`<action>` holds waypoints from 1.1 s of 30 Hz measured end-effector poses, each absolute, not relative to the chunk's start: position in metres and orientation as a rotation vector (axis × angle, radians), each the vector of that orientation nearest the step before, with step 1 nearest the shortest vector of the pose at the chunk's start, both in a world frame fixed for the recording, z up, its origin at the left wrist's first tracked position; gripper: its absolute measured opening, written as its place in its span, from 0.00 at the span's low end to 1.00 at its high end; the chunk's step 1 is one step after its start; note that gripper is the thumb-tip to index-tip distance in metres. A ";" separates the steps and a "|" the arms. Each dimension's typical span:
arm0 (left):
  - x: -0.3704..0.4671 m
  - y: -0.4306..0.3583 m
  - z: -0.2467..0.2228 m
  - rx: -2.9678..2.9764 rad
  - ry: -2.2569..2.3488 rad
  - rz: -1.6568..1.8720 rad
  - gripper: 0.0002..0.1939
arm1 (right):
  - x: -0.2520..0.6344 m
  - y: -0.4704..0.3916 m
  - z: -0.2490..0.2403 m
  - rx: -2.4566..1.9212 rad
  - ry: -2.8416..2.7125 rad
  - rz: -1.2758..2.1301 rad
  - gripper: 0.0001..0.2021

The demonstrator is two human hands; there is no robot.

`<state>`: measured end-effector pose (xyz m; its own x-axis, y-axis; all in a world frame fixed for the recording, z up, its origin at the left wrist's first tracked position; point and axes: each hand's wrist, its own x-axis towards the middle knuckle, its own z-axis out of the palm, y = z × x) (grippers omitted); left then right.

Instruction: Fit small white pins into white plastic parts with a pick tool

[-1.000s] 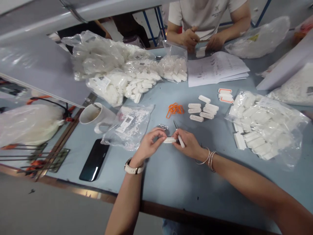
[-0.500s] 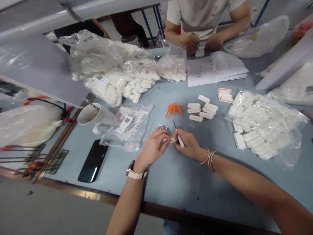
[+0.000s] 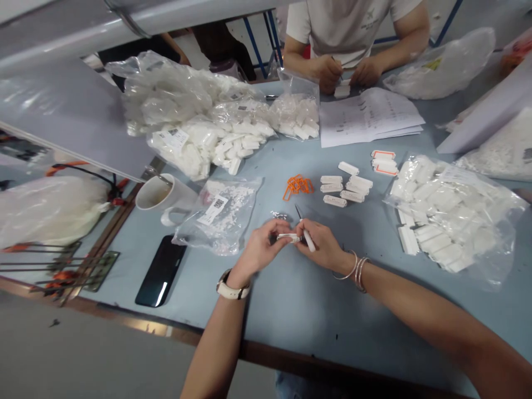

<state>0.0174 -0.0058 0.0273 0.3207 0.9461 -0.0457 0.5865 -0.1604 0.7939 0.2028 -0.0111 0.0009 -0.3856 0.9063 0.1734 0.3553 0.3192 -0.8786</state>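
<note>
as left grip (image 3: 262, 245) faces right grip (image 3: 323, 242), white casing (image 3: 288, 237), pinched between

Held piece (image 3: 287, 237) and tool handle (image 3: 309, 241) are white, frames (image 3: 296, 183) orange, tabletop (image 3: 286, 310) pale blue.

Single head camera, facing forward and down across tabletop (image 3: 291, 310), near left hand (image 3: 261, 246), right hand (image 3: 323, 245).
</note>
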 end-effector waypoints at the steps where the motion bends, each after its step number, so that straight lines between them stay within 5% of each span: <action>1: 0.013 -0.004 0.026 1.836 1.362 0.672 0.12 | 0.203 -0.011 0.001 -1.114 -1.905 1.022 0.09; 7: -0.009 0.007 0.012 1.990 1.815 0.838 0.10 | 0.203 -0.011 0.000 -1.126 -1.926 1.028 0.08; 16: 0.003 0.013 0.000 2.420 1.744 0.634 0.10 | 0.202 -0.011 0.000 -1.134 -1.940 0.993 0.07; 33: -0.005 0.016 0.000 2.357 1.690 0.602 0.09 | 0.203 -0.011 -0.002 -1.143 -1.953 1.004 0.08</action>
<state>-0.0049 0.0159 -0.0002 0.2722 0.9370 0.2189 0.8644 -0.3381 0.3722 0.2029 -0.0108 -0.0018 -0.4057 0.9011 0.1531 0.4003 0.3258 -0.8565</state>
